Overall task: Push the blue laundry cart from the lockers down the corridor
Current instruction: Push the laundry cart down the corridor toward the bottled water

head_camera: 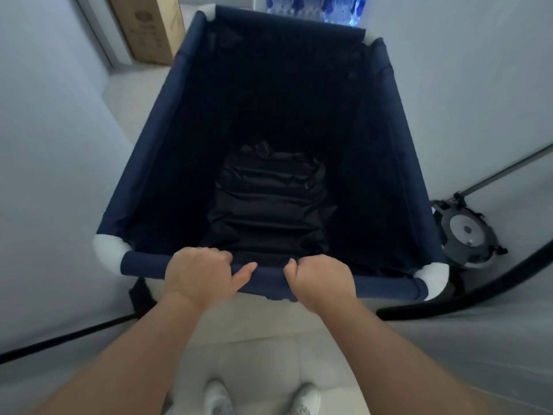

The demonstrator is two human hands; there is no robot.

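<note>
The blue laundry cart (155,127) fills the middle of the head view, a deep navy fabric bin on a frame with white corner joints. Dark crumpled fabric (269,202) lies at its bottom. My left hand (199,272) grips the cart's near top rail, fingers curled over it and thumb along the rail. My right hand (321,280) is closed on the same rail, just to the right. Both forearms reach forward from the bottom of the frame. The cart's wheels are hidden, and no lockers are in sight.
White walls close in on both sides. A cardboard box (149,25) leans at the far left. Packs of water bottles (314,7) stand beyond the cart. A floor-cleaning machine (465,235) with a black hose (478,286) sits right of the cart. Pale tile floor and my white shoes (263,398) lie below.
</note>
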